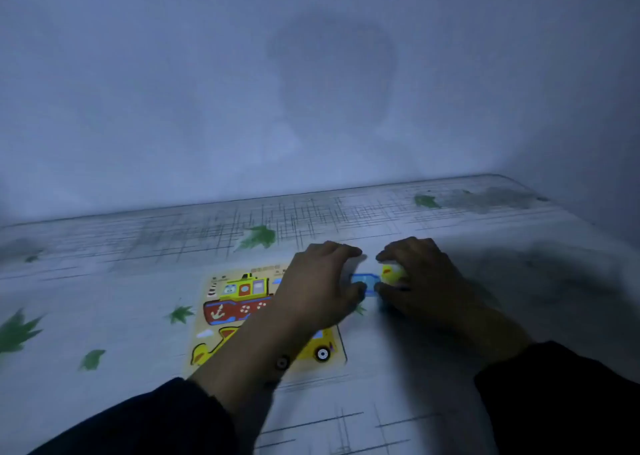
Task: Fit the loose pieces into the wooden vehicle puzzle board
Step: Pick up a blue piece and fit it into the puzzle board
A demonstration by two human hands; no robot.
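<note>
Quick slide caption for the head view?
Both hands grip a blue-and-yellow piece beside the puzzle board.

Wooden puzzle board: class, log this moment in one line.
left hand: over wooden vehicle puzzle board | right hand: on yellow piece | blue piece: between hands

Both forearms reached forward from dark sleeves, wrists bare. The left hand (pixel 320 281) lay palm-down, fingers curled and thumb stretched toward the other hand. The right hand (pixel 420 276) mirrored it — knuckles up, fingers bent downward, fingertips nearly meeting the left's. Grip state was unclear.
</note>
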